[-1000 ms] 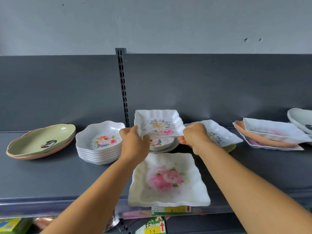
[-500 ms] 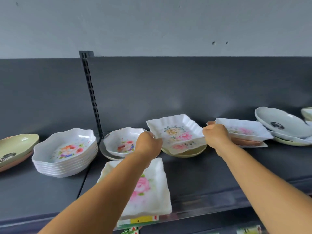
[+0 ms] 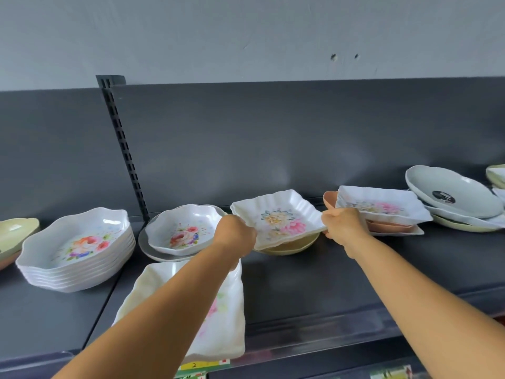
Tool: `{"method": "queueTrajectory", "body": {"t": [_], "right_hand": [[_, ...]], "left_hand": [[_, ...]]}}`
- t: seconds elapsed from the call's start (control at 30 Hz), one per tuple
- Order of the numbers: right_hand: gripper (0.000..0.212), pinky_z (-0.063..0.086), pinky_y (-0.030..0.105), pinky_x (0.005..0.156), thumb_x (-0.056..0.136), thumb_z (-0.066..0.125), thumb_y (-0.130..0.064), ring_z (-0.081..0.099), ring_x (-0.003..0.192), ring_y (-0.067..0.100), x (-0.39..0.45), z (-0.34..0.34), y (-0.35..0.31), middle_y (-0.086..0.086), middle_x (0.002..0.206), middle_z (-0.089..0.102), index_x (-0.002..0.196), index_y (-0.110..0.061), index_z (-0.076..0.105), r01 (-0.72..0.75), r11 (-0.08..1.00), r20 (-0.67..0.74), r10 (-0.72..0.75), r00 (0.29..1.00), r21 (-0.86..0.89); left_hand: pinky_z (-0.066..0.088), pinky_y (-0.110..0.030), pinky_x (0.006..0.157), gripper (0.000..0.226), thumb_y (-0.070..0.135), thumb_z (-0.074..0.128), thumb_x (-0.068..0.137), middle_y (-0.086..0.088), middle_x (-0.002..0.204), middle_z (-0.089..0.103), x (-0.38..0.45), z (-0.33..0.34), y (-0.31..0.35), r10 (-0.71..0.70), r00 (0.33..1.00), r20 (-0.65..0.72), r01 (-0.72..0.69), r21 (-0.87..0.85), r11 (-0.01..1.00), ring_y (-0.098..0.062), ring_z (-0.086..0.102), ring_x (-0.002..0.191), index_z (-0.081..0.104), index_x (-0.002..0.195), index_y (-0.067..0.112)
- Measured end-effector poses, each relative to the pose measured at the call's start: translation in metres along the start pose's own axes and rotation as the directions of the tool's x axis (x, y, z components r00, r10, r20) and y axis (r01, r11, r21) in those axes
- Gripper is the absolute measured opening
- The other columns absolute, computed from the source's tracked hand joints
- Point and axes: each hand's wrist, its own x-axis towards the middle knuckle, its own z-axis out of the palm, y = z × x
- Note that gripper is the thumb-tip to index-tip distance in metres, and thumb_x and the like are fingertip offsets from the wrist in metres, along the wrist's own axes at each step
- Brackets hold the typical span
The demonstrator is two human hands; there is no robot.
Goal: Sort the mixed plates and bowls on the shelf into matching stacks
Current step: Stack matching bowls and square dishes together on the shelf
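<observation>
My left hand and my right hand grip opposite edges of a small white square floral plate. It rests on another like it, above a yellow-green round dish. A flower-shaped floral bowl sits on a grey round plate to the left. Further left is a stack of several matching flower-shaped bowls. A large white square plate with a pink rose lies at the shelf's front, partly under my left arm.
At right, a white rectangular floral plate lies on a peach dish. Beyond it are grey oval dishes. A green oval dish is at far left. A slotted upright divides the dark shelf.
The square floral plate has travelled rightward from above the bowl and been set on the matching plate on the yellow-green dish. The view has swung right.
</observation>
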Motion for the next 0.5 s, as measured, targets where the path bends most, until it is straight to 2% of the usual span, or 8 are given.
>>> {"method": "queueTrajectory", "body": {"t": [0.23,0.27,0.3,0.33,0.37,0.4,0.43,0.5], "right_hand": [[0.023,0.040,0.032,0.063,0.088,0.049,-0.007,0.067,0.099,0.039,-0.003,0.002,0.002,0.019,0.103,0.070,0.095,-0.010,0.071,0.043,0.993,0.016,-0.045,0.999,0.113],[0.022,0.039,0.031,0.063,0.087,0.049,-0.006,0.068,0.096,0.038,-0.005,0.001,0.000,0.020,0.107,0.070,0.092,-0.009,0.070,0.036,0.990,0.017,-0.039,0.999,0.136],[0.022,0.040,0.031,0.064,0.086,0.050,-0.006,0.069,0.092,0.037,-0.006,-0.001,-0.001,0.021,0.110,0.069,0.095,-0.005,0.070,0.037,0.986,0.008,-0.039,0.999,0.164],[0.022,0.043,0.031,0.066,0.086,0.050,-0.005,0.069,0.090,0.037,-0.009,-0.003,-0.003,0.022,0.114,0.067,0.098,-0.001,0.068,0.037,0.981,0.006,-0.039,0.999,0.192],[0.023,0.050,0.034,0.073,0.085,0.051,-0.004,0.068,0.093,0.039,-0.010,-0.004,-0.005,0.021,0.116,0.065,0.101,0.000,0.067,0.037,0.973,0.008,-0.040,0.999,0.227],[0.021,0.054,0.043,0.085,0.085,0.052,-0.004,0.067,0.099,0.040,-0.014,-0.006,-0.007,0.019,0.116,0.065,0.100,0.000,0.066,0.042,0.966,0.020,-0.049,0.999,0.255],[0.018,0.051,0.052,0.093,0.086,0.052,-0.003,0.065,0.103,0.040,-0.017,-0.007,-0.010,0.016,0.113,0.066,0.097,-0.002,0.066,0.051,0.961,0.032,-0.062,0.998,0.273],[0.018,0.048,0.057,0.096,0.087,0.052,-0.003,0.067,0.096,0.035,-0.025,-0.011,-0.015,0.005,0.094,0.067,0.088,-0.006,0.069,0.078,0.951,0.068,-0.103,0.992,0.299]], "left_hand": [[0.035,-0.023,0.074,0.037,0.009,0.056,0.090,-0.002,0.115,0.059,0.001,0.003,0.005,0.003,0.997,-0.080,-0.002,0.008,1.000,-0.020,0.052,0.117,0.052,0.126,0.012],[0.038,-0.023,0.075,0.037,0.010,0.057,0.089,-0.001,0.118,0.060,0.001,0.007,0.005,-0.006,0.995,-0.102,0.000,-0.063,0.998,-0.019,0.050,0.117,0.053,0.125,0.013],[0.041,-0.021,0.077,0.038,0.009,0.057,0.088,-0.002,0.121,0.060,-0.002,0.010,0.006,-0.056,0.995,-0.086,0.030,-0.273,0.961,-0.018,0.050,0.115,0.054,0.126,0.013],[0.043,-0.019,0.074,0.038,0.007,0.056,0.089,-0.005,0.124,0.061,-0.003,0.007,0.009,-0.186,0.982,-0.023,0.129,-0.636,0.761,-0.017,0.052,0.108,0.054,0.127,0.012],[0.043,-0.017,0.067,0.039,0.003,0.054,0.090,-0.008,0.125,0.062,-0.003,0.002,0.010,-0.229,0.971,0.067,0.171,-0.865,0.472,-0.017,0.052,0.098,0.055,0.128,0.011],[0.041,-0.016,0.060,0.037,0.000,0.050,0.090,-0.007,0.120,0.064,-0.007,0.002,0.007,-0.227,0.974,0.002,0.104,-0.892,0.440,-0.017,0.051,0.091,0.059,0.124,0.013],[0.037,-0.016,0.057,0.035,-0.002,0.047,0.090,-0.003,0.108,0.067,-0.009,0.001,0.004,-0.220,0.973,-0.072,0.051,-0.860,0.508,-0.018,0.049,0.087,0.063,0.114,0.018],[0.041,-0.020,0.063,0.035,-0.002,0.045,0.087,0.005,0.090,0.064,-0.014,-0.002,-0.005,-0.182,0.975,-0.124,0.000,-0.826,0.564,-0.020,0.050,0.085,0.066,0.093,0.025]]}}
